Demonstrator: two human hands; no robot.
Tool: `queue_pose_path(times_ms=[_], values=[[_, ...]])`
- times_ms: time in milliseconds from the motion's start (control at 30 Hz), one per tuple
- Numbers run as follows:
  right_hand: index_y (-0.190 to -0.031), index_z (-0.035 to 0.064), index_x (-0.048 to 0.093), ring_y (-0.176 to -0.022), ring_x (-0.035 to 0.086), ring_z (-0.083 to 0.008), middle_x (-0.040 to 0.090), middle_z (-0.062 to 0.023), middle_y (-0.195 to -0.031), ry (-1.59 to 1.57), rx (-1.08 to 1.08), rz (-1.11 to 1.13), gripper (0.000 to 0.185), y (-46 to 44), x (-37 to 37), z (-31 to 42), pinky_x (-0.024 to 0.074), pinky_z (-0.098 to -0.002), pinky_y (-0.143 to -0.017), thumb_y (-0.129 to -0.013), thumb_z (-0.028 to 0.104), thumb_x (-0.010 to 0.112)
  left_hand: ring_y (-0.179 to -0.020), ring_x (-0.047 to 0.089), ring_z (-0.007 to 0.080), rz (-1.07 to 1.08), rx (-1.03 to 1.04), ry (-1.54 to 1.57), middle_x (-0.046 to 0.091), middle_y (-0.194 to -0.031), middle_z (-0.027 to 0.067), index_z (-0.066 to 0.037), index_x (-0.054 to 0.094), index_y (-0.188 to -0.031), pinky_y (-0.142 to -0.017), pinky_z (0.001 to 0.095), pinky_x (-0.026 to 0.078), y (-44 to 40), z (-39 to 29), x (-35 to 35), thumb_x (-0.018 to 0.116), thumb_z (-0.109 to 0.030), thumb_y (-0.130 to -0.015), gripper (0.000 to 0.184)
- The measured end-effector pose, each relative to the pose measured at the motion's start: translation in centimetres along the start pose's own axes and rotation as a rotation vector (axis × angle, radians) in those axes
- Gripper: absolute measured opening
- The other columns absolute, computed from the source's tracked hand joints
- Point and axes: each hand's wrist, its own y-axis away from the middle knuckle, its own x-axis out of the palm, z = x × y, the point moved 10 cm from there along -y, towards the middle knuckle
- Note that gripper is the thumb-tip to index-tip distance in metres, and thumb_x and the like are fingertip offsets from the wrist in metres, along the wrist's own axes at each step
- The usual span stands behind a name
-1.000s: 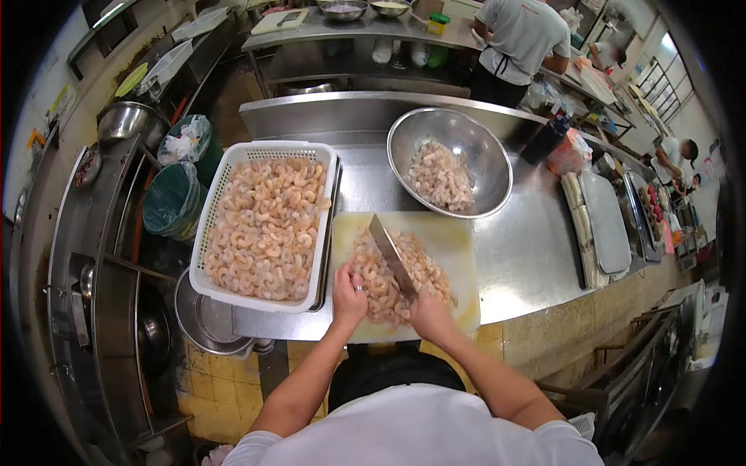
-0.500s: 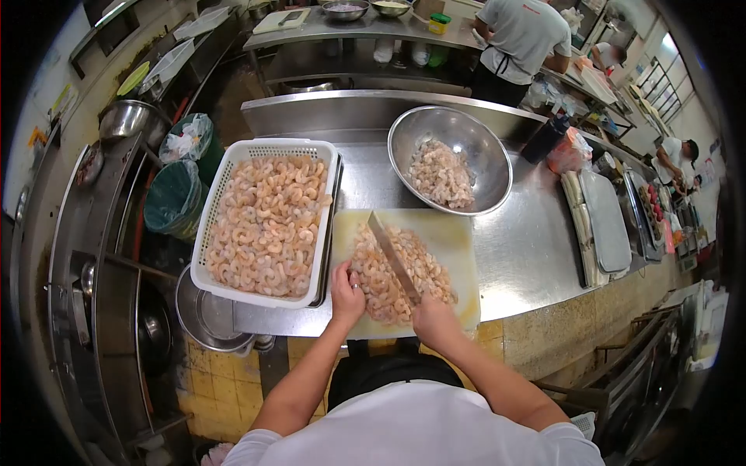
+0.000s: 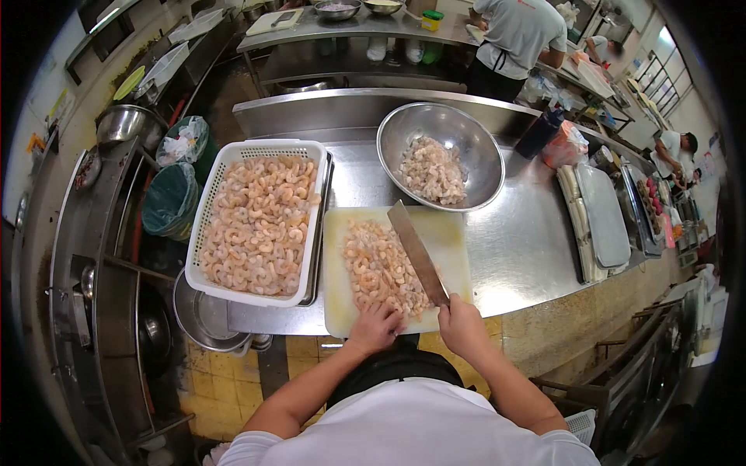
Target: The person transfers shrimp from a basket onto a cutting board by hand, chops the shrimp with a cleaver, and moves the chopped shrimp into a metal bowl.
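Note:
A wide-bladed cleaver (image 3: pixel 418 252) is in my right hand (image 3: pixel 464 325), its blade slanting along the right side of a heap of chopped shrimp (image 3: pixel 381 260). The heap lies on a pale, yellow-stained cutting board (image 3: pixel 458 256). My left hand (image 3: pixel 377 326) rests at the heap's near end by the board's front edge, palm down with fingers stretched out and touching the shrimp. To the left stands a white perforated basket (image 3: pixel 194 260) filled with whole peeled shrimp (image 3: pixel 260 229). Behind the board, a steel bowl (image 3: pixel 486 167) contains more shrimp pieces (image 3: pixel 435 171).
Right of the board, the steel table (image 3: pixel 521 264) carries a dark bottle (image 3: pixel 540 133), a plastic bag (image 3: pixel 565 147) and grey trays (image 3: pixel 602 221). Lined bins (image 3: pixel 169 198) stand left of the basket. A co-worker (image 3: pixel 521 39) is at the back counter (image 3: pixel 334 31).
My left hand has moved from the heap's left side to its near end, and its fingers now reach forward. The cleaver has shifted right, off the heap's middle. The heap looks narrower.

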Motion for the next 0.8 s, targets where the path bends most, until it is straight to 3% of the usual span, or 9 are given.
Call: queue_pose_path(times_ms=[200,333,433,567,667,733,800], values=[[-0.100,-0.0053,0.059,-0.084,0.068,-0.0552,0.069,-0.0352,-0.087,0.057,-0.001,-0.002,0.022,-3.1,5.0,-3.4,0.0534,-0.0642,-0.078,-0.100,0.016,0.058,-0.098,0.063,0.0333,-0.110,-0.218,-0.082,0.065,-0.096,0.0086,-0.012,0.072,-0.097,-0.083,0.0471,0.050,-2.2,3.1,-0.7,0.078,-0.014,-0.080,0.019],[-0.100,-0.0054,0.060,-0.085,0.069,-0.0551,0.070,-0.0349,-0.087,0.077,-0.038,0.041,0.022,-4.0,2.9,-1.8,0.0550,-0.0633,-0.078,-0.099,0.017,0.059,-0.098,0.064,0.0324,-0.184,-0.310,0.063,0.068,-0.097,0.0072,-0.012,0.073,-0.096,-0.083,0.0473,0.051,-2.8,4.7,-1.8,0.078,-0.012,-0.080,0.016],[-0.102,-0.0081,0.060,-0.082,0.067,-0.0566,0.069,-0.0369,-0.085,0.007,-0.042,0.015,0.026,-1.8,2.1,-0.3,0.0541,-0.0635,-0.078,-0.100,0.017,0.055,-0.105,0.063,0.0357,-0.290,-0.354,0.100,0.068,-0.107,0.0120,-0.008,0.071,-0.105,-0.091,0.0489,0.050,-2.2,5.8,-4.1,0.076,-0.014,-0.083,0.023],[-0.100,-0.0056,0.060,-0.083,0.070,-0.0547,0.071,-0.0341,-0.087,0.126,-0.087,0.104,0.022,-4.1,8.2,-2.5,0.0559,-0.0633,-0.078,-0.099,0.016,0.058,-0.119,0.056,0.0421,-0.401,-0.651,-0.068,0.062,-0.125,0.0218,-0.001,0.064,-0.128,-0.104,0.0515,0.045,-1.2,11.0,-6.1,0.072,-0.018,-0.091,0.042],[-0.102,-0.0055,0.059,-0.083,0.071,-0.0544,0.071,-0.0348,-0.086,0.114,-0.074,0.073,0.023,-3.2,5.4,-0.6,0.0564,-0.0629,-0.079,-0.099,0.017,0.057,-0.129,0.051,0.0448,-0.314,-0.709,-0.104,0.056,-0.135,0.0261,0.005,0.057,-0.143,-0.112,0.0526,0.041,-2.1,13.5,-5.9,0.065,-0.019,-0.099,0.051],[-0.103,-0.0055,0.059,-0.083,0.071,-0.0546,0.071,-0.0356,-0.085,0.065,-0.089,0.058,0.024,-1.4,3.6,0.7,0.0566,-0.0629,-0.079,-0.100,0.018,0.057,-0.128,0.051,0.0446,-0.289,-0.648,-0.019,0.056,-0.135,0.0256,0.004,0.058,-0.142,-0.112,0.0528,0.040,-3.2,14.3,-4.5,0.063,-0.017,-0.099,0.048],[-0.104,-0.0060,0.058,-0.082,0.071,-0.0546,0.070,-0.0355,-0.085,0.093,-0.057,0.086,0.025,-2.0,7.4,-2.8,0.0559,-0.0632,-0.078,-0.101,0.018,0.056,-0.128,0.051,0.0438,-0.217,-0.627,0.051,0.057,-0.136,0.0250,0.003,0.059,-0.141,-0.113,0.0523,0.040,-4.0,14.5,-2.8,0.062,-0.015,-0.099,0.046]])
